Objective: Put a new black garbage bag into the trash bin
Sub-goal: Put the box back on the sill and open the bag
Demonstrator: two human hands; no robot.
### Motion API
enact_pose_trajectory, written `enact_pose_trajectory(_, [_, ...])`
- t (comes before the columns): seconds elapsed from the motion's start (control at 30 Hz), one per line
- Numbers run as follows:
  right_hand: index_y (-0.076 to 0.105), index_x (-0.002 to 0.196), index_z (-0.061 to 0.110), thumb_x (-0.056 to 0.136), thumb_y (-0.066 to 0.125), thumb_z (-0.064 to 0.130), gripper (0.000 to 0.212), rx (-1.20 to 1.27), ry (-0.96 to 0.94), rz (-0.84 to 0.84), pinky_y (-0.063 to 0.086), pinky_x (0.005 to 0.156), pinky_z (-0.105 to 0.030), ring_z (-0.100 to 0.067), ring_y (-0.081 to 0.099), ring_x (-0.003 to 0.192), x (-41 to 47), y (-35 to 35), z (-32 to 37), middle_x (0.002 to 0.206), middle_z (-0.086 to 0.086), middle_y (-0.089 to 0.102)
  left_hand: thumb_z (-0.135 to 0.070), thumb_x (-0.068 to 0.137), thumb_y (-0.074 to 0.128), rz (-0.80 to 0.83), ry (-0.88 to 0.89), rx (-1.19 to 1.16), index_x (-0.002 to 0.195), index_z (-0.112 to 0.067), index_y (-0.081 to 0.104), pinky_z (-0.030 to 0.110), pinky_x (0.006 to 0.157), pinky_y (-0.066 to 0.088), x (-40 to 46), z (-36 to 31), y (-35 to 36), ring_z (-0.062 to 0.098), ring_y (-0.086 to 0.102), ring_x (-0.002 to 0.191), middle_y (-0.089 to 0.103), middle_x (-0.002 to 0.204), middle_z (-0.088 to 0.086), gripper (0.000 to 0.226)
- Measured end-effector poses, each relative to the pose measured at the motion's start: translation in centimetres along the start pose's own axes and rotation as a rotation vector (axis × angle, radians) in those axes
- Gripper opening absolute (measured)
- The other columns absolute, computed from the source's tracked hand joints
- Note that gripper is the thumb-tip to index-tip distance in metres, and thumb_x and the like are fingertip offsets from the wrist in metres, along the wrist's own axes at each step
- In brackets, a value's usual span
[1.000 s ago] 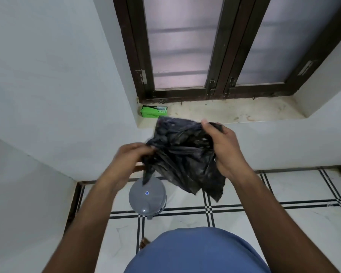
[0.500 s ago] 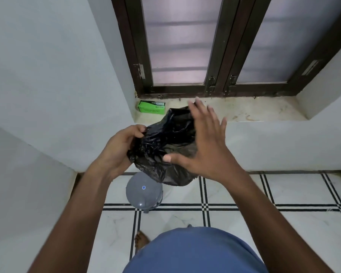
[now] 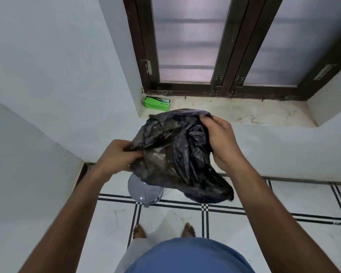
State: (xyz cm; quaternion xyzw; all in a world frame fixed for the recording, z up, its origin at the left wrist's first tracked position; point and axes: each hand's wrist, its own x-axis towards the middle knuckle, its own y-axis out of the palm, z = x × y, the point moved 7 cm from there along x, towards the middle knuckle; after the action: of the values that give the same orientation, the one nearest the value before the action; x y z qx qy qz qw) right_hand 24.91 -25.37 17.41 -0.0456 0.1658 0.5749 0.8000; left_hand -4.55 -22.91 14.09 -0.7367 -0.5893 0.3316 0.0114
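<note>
A crumpled black garbage bag (image 3: 177,154) hangs in the air between my two hands. My left hand (image 3: 116,156) pinches its left edge. My right hand (image 3: 222,140) grips its upper right edge. Below the bag, on the floor against the wall, stands a small round grey trash bin (image 3: 142,191) with its lid shut; the bag hides the bin's far part. The bag's lower end droops to the right of the bin.
A green box (image 3: 156,103) of garbage bags lies at the left end of the window sill (image 3: 244,113). A white wall (image 3: 27,154) closes off the left. My bare feet (image 3: 139,231) stand on white floor tiles with black lines, just behind the bin.
My right hand, spread flat against the bag half a second ago, now grips its upper right edge. The bag is pulled wider and hangs lower. The view has tilted down, showing both feet.
</note>
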Motion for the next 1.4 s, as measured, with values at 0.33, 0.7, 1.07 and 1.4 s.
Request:
enact_pose_trajectory(0.33, [0.082,0.102,0.018,0.102,0.077,0.022,0.006,-0.421,0.034,0.058,0.057,0.083,-0.035,-0.035,0.081,0.105,-2.2,-5.0,-2.1,0.099,-0.008,0.084,-0.024,0.088,0.067,0.190,-0.131,-0.626,0.110,-0.014,0.082,0.061,0.099,0.058,-1.2,0.5,-4.9,0.037,0.074,0.108,0.078,0.122,0.015,0.028])
enact_pose_trajectory(0.7, [0.082,0.090,0.011,0.112,0.066,0.037,0.038,-0.648,0.000,0.234,0.058,0.079,-0.032,-0.023,0.079,0.087,-6.0,5.1,-4.7,0.086,-0.012,0.079,-0.021,0.095,0.076,0.312,0.054,0.551,0.098,-0.005,0.079,0.031,0.074,0.057,1.3,2.6,-9.6,0.031,0.077,0.092,0.081,0.093,0.012,0.017])
enact_pose_trajectory(1.07, [0.082,0.126,0.009,0.101,0.081,0.041,0.041,-0.203,0.163,0.369,0.064,0.105,-0.043,-0.032,0.083,0.111,-8.3,11.2,-6.4,0.119,-0.014,0.085,-0.038,0.094,0.081,0.481,-0.063,0.217,0.125,-0.007,0.078,0.042,0.106,0.058,0.5,4.8,-12.6,0.032,0.079,0.115,0.083,0.120,0.013,0.044])
enact_pose_trajectory(1.4, [0.079,0.110,0.014,0.098,0.077,0.041,0.030,-0.638,0.264,0.124,0.065,0.080,-0.040,-0.027,0.083,0.092,-6.8,10.0,-9.0,0.099,-0.007,0.086,-0.036,0.077,0.083,0.131,-0.157,0.315,0.106,-0.004,0.079,0.036,0.077,0.062,2.9,7.6,-16.0,0.034,0.080,0.092,0.084,0.099,0.016,0.043])
